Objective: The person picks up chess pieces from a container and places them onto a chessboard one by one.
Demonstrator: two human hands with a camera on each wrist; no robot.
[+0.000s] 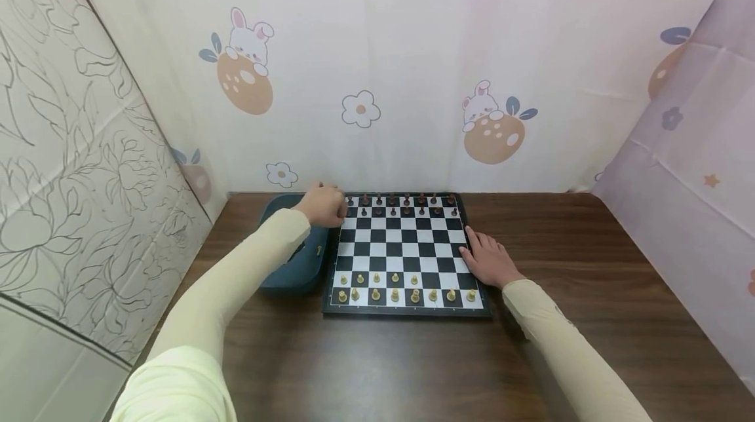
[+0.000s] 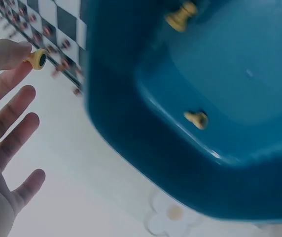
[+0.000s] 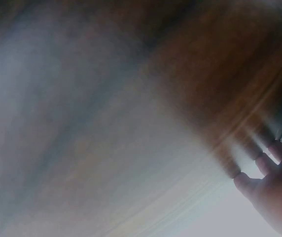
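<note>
My left hand [image 1: 321, 204] is over the far right part of a blue tray [image 2: 116, 113], close to the board's far left corner. Its thumb and index finger pinch a pale yellow chess piece [image 2: 38, 58] with a dark base; the fingertips hide its top, and the other fingers are spread. Two more yellow chess pieces [image 2: 180, 17] lie in the tray. On the right edge of the black-and-white chessboard [image 1: 386, 236] rests my right hand [image 1: 489, 259], its fingers extended.
Dark red chess pieces [image 1: 407, 199] stand in two rows at the board's far side. Yellow chess pieces [image 1: 415, 295] stand along the near side, with several smaller ones in front. Behind the wooden table [image 1: 401, 369] hangs a printed cloth [image 1: 366, 35].
</note>
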